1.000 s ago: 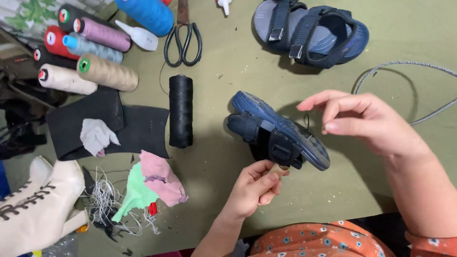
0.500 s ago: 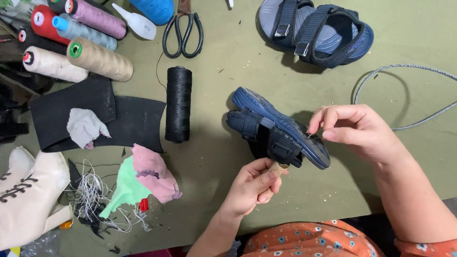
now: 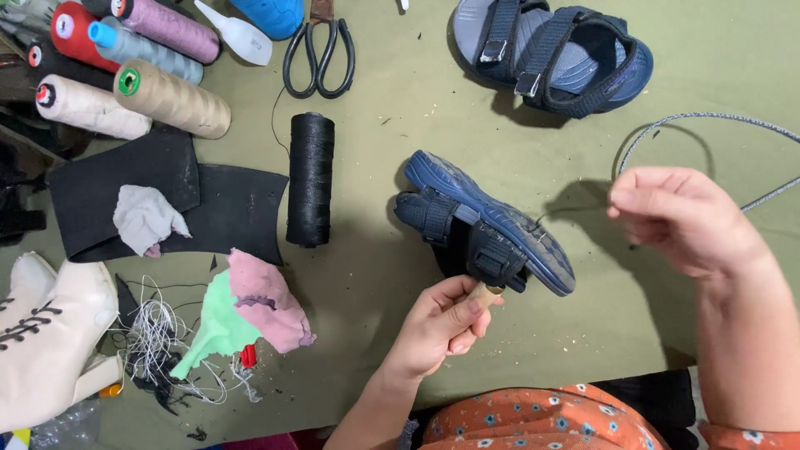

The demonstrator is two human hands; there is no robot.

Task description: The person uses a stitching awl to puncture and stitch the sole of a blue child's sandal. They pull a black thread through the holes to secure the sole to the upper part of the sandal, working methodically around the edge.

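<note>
Two hands work on a blue sandal (image 3: 487, 223) over a green table (image 3: 400, 333).

The sandal sits tilted, sole up, mid-table between the hands. The left hand (image 3: 442, 325), just near of it, is curled tight around a small wooden handle (image 3: 483, 292) under the sandal's strap; what the handle carries is hidden. The right hand (image 3: 679, 218), apart to the right, has fingers pinched together; a thin thread (image 3: 542, 221) at the sole is hard to make out. A second sandal (image 3: 554, 52) lies far, a black spool (image 3: 310, 179) to the left.
</note>
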